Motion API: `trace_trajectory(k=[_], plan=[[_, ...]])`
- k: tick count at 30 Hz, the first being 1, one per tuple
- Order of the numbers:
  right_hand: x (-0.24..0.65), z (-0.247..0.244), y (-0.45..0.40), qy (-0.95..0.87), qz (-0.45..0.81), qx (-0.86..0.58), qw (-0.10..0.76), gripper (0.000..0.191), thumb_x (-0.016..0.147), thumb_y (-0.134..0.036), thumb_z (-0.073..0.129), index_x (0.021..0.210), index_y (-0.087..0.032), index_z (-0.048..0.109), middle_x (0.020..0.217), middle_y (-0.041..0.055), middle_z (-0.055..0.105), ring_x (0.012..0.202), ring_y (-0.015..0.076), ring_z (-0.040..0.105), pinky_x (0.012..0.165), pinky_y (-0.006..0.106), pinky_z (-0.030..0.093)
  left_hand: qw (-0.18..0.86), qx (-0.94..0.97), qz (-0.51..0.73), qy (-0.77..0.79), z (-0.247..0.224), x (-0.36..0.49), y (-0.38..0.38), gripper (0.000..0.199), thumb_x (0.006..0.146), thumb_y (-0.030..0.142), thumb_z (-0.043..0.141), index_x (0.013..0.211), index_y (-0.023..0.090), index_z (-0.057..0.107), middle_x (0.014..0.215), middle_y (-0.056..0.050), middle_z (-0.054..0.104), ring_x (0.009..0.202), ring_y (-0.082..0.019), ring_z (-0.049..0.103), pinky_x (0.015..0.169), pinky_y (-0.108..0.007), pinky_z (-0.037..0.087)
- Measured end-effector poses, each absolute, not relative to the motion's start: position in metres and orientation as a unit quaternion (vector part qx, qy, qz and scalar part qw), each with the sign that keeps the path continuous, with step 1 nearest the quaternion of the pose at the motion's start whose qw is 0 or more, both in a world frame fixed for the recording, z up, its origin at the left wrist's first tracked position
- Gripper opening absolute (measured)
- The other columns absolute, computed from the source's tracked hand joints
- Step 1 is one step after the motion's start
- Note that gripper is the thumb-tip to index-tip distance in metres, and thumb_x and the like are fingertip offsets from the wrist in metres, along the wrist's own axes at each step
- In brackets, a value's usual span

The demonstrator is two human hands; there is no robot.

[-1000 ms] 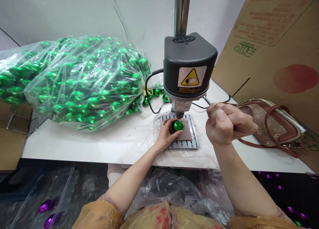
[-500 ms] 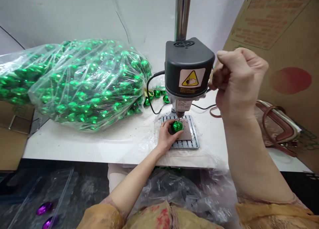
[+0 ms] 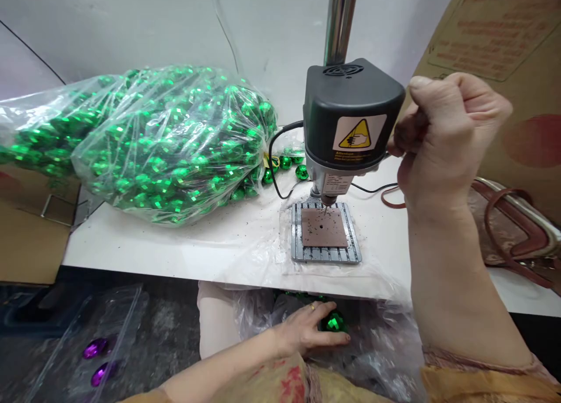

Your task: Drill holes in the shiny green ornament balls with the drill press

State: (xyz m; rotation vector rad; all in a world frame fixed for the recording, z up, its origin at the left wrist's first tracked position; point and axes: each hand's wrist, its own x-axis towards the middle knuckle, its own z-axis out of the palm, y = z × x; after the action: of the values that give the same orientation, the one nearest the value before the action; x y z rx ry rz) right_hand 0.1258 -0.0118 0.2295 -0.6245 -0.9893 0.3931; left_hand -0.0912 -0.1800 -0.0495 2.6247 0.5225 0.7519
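Note:
My left hand [image 3: 309, 327] is low over the plastic on my lap, its thumb and fingers around a green faceted ball [image 3: 335, 321]. My right hand [image 3: 451, 128] is raised in a fist at the right side of the black drill press head [image 3: 353, 114]; what its fingers hold is hidden. Beneath the drill bit lies a brown square board [image 3: 326, 228] with a dark hole and scattered shavings. It rests on the slotted metal base [image 3: 295, 239], and no ball sits on it.
A big clear bag of green balls [image 3: 175, 152] fills the left of the white table [image 3: 175, 251]. Loose green balls [image 3: 301, 172] lie behind the press. A brown-strapped bag [image 3: 508, 228] and a cardboard box [image 3: 504, 99] stand right. Purple balls [image 3: 95, 348] are at lower left.
My left hand has moved from the drill base down to my lap. The ball that was under the bit is gone from the board. My right hand remains beside the drill head, and the view has shifted.

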Motion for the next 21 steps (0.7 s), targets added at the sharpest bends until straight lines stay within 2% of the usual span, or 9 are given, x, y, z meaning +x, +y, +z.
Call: trace_trajectory(k=[2, 5, 7, 10, 15, 21], plan=[[0.126, 0.229, -0.012, -0.47, 0.18, -0.292, 0.813, 0.042, 0.081, -0.015, 0.062, 0.05, -0.021, 0.034, 0.04, -0.0085, 0.037, 0.033, 0.0039, 0.033, 0.036, 0.021, 0.021, 0.208, 0.906, 0.305, 0.206, -0.045, -0.089, -0.181, 0.038, 0.091, 0.04, 0.069, 0.128, 0.032, 0.064, 0.136, -0.013, 0.063, 0.108, -0.028, 0.071, 0.083, -0.035, 0.062], [0.126, 0.229, -0.012, -0.475, 0.174, -0.287, 0.813, 0.04, 0.08, -0.014, 0.061, 0.05, -0.022, 0.035, 0.04, -0.0083, 0.037, 0.033, 0.0044, 0.032, 0.034, 0.023, 0.02, 0.262, 0.835, 0.425, 0.232, -0.018, -0.081, -0.175, 0.06, 0.087, 0.041, 0.075, 0.14, 0.027, 0.05, 0.132, -0.016, 0.064, 0.116, -0.027, 0.069, 0.092, -0.036, 0.061], [0.125, 0.229, -0.012, -0.473, 0.168, -0.279, 0.818, 0.038, 0.077, -0.015, 0.061, 0.05, -0.024, 0.037, 0.041, -0.0076, 0.036, 0.033, 0.0065, 0.031, 0.031, 0.026, 0.018, 0.283, 0.773, 0.497, 0.275, 0.002, -0.077, -0.167, 0.067, 0.082, 0.04, 0.08, 0.139, 0.024, 0.049, 0.128, -0.016, 0.066, 0.118, -0.027, 0.068, 0.095, -0.039, 0.06], [0.125, 0.228, -0.01, -0.468, 0.165, -0.275, 0.823, 0.036, 0.075, -0.017, 0.062, 0.049, -0.026, 0.038, 0.04, -0.0067, 0.035, 0.033, 0.0084, 0.028, 0.03, 0.03, 0.016, 0.287, 0.712, 0.545, 0.337, 0.02, -0.075, -0.153, 0.06, 0.078, 0.034, 0.085, 0.129, 0.023, 0.054, 0.127, -0.015, 0.066, 0.119, -0.027, 0.067, 0.097, -0.041, 0.059], [0.127, 0.229, -0.008, -0.472, 0.161, -0.285, 0.818, 0.037, 0.074, -0.019, 0.062, 0.048, -0.026, 0.037, 0.039, -0.006, 0.034, 0.032, 0.0097, 0.028, 0.03, 0.03, 0.016, 0.302, 0.678, 0.573, 0.347, 0.025, -0.077, -0.137, 0.056, 0.076, 0.029, 0.087, 0.122, 0.024, 0.057, 0.128, -0.012, 0.065, 0.121, -0.025, 0.064, 0.097, -0.04, 0.056], [0.124, 0.228, -0.013, -0.477, 0.164, -0.291, 0.813, 0.035, 0.077, -0.024, 0.062, 0.052, -0.025, 0.037, 0.042, -0.0081, 0.037, 0.034, 0.0075, 0.028, 0.032, 0.028, 0.019, 0.356, 0.628, 0.579, 0.38, 0.025, -0.077, -0.136, 0.052, 0.075, 0.032, 0.087, 0.117, 0.023, 0.059, 0.119, -0.009, 0.065, 0.112, -0.022, 0.067, 0.089, -0.032, 0.057]])
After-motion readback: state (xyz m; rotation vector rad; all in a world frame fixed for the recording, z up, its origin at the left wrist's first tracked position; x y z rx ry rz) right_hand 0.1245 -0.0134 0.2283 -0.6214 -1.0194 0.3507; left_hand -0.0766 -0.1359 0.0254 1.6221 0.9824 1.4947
